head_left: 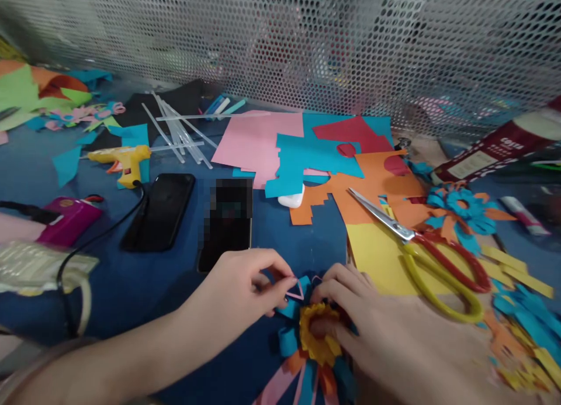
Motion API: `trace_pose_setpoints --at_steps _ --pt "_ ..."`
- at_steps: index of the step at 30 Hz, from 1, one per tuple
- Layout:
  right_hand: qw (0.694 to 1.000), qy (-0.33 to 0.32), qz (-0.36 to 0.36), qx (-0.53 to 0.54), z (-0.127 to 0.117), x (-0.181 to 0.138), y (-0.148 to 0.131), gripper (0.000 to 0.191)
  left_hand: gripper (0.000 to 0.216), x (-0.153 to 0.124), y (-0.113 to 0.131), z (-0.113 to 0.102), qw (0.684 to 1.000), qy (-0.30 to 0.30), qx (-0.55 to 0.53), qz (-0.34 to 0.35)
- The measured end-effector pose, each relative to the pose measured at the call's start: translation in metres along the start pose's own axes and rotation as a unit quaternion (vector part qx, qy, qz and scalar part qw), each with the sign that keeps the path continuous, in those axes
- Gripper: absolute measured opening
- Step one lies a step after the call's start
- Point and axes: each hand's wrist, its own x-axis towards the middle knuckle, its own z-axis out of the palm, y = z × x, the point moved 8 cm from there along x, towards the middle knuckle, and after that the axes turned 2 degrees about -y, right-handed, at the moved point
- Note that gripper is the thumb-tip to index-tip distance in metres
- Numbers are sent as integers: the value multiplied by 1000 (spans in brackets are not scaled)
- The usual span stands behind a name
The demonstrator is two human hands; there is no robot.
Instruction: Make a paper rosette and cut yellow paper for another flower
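A paper flower [322, 349] with a yellow fringed centre, blue and orange loops and hanging pink, blue and orange strips lies at the bottom middle of the head view. My right hand [350, 311] grips it, the thumb pressed into the yellow centre and the fingers curled over its far edge. At the flower's upper left, my left hand [258, 282] pinches a thin pink paper loop [298, 290] between thumb and forefinger. Part of the flower is hidden behind the right hand. Right of it lie scissors [407, 235] with red and yellow handles, blades pointing away.
Behind my hands are coloured paper sheets [263, 139] and clear glue sticks [179, 127]. A yellow glue gun [127, 159], its cable and two phones [162, 212] lie left. At right are a tilted bottle [491, 148], a blue-orange paper flower [467, 209] and paper scraps. Perforated metal [280, 42] stands behind.
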Motion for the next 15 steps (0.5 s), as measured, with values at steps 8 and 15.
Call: trace_pose_setpoints --at_steps 8,15 --pt "1000 0 2 6 1 3 0 23 13 1 0 2 997 6 74 27" --pt "1000 -9 -11 12 4 3 1 17 11 4 1 4 994 5 100 44"
